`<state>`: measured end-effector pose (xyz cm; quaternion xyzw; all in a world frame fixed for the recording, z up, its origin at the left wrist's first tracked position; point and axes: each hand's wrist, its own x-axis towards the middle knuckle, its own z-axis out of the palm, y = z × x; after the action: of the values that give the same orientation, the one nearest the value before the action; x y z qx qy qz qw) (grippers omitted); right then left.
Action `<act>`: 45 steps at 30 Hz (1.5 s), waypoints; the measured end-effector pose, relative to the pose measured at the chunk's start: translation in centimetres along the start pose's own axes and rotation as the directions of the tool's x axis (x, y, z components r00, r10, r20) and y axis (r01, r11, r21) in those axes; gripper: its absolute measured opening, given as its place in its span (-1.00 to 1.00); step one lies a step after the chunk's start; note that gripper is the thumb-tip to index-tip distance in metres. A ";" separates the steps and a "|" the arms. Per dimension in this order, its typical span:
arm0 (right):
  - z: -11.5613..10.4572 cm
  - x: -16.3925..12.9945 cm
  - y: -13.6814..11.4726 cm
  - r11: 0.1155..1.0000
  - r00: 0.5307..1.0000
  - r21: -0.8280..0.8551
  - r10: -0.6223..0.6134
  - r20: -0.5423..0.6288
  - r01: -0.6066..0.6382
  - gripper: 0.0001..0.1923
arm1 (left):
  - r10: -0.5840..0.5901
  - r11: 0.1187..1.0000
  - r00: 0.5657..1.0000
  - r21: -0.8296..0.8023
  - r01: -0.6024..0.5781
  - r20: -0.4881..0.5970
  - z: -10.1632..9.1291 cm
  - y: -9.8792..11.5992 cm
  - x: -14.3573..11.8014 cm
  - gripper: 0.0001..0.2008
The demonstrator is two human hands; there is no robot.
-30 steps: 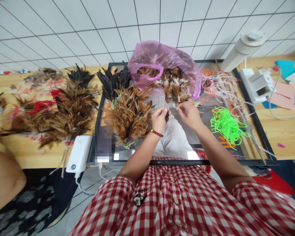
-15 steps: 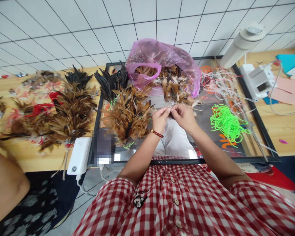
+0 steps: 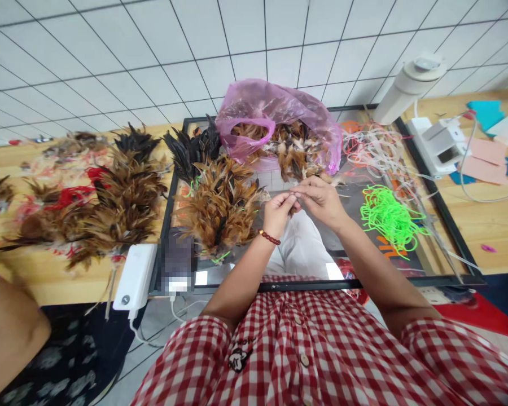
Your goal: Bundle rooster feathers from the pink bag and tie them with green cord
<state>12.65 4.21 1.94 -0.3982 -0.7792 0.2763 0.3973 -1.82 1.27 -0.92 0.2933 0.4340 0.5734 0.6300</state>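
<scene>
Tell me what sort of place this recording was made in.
Probably a small craft workbench for feather work: bundles of brown feathers lie on a wooden table, more fill a pink plastic bag, and green cord lies beside the hands. A tiled wall stands behind.

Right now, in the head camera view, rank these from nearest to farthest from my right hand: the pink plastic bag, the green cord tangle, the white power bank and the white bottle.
From the right hand:
1. Pink plastic bag, just beyond the hand, toward the wall.
2. Green cord tangle, to the right on the black tray.
3. White bottle, far right, at the back.
4. White power bank, far left, at the table's near edge.
</scene>
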 end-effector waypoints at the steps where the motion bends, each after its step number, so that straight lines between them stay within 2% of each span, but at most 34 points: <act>1: 0.0 0.0 0.2 1.000 0.999 -0.007 -0.031 -0.008 0.031 -0.68 | -0.003 1.000 1.000 0.000 0.003 0.000 0.0 0.0 0.0 -0.59; 4: -0.1 -0.1 0.9 0.997 0.996 -0.001 -0.078 -0.031 0.078 -0.69 | -0.005 1.000 1.000 -0.015 0.005 0.005 0.0 -0.1 0.1 -0.55; 8: -0.4 -0.2 1.2 0.998 0.998 0.039 -0.037 -0.048 0.039 -0.64 | -0.007 0.999 1.000 -0.035 0.008 0.019 0.0 0.1 0.1 -0.53; 11: -0.5 -0.1 1.2 0.993 1.000 0.119 -0.015 -0.010 0.016 -0.62 | -0.002 0.999 0.999 -0.038 0.004 0.050 0.0 0.2 0.1 -0.53; 15: -0.7 0.1 1.0 0.979 0.997 0.198 -0.051 0.059 0.039 -0.65 | -0.015 0.999 0.997 -0.028 0.017 0.081 -0.1 0.2 0.0 -0.54; 19: -0.9 0.4 1.0 0.977 0.998 0.210 -0.043 0.055 0.031 -0.70 | -0.025 0.999 0.996 -0.043 0.029 0.082 -0.1 0.1 0.1 -0.57; 22: -1.0 0.6 1.4 0.962 0.998 0.272 -0.010 0.055 -0.006 -0.70 | -0.037 0.998 0.996 -0.040 0.040 0.076 -0.1 0.2 0.0 -0.61; 26: -1.7 1.1 1.9 0.937 0.991 0.341 0.027 0.135 -0.072 -0.67 | -0.059 0.998 0.993 -0.024 0.062 0.106 0.0 0.4 -0.2 -0.60; 32: -2.6 1.6 1.7 0.963 0.988 0.266 -0.007 0.154 -0.035 -0.66 | -0.134 0.987 0.967 -0.054 0.149 0.218 0.1 0.6 -0.4 -0.51; 35: -2.4 1.4 1.6 0.983 0.987 0.183 -0.010 0.162 -0.020 -0.67 | -0.131 0.991 0.974 -0.013 0.135 0.185 -0.1 0.3 0.0 -0.55; 37: -2.3 1.1 1.7 0.986 0.996 0.155 0.051 0.067 -0.060 -0.69 | -0.116 0.993 0.986 -0.001 0.117 0.123 -0.2 0.2 0.2 -0.56; 40: -2.1 0.5 1.9 0.980 0.986 0.148 0.145 -0.077 -0.133 -0.73 | -0.122 0.992 0.991 -0.017 0.123 0.055 -0.3 0.2 0.2 -0.56; 45: -1.1 -0.2 1.0 0.981 0.995 0.170 0.090 0.045 -0.097 -0.71 | -0.121 0.992 0.988 0.055 0.117 0.096 -0.2 0.3 0.0 -0.56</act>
<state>14.08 4.69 1.70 -0.3935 -0.7403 0.3682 0.4020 -2.20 1.30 -0.73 0.3102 0.4330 0.5087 0.6764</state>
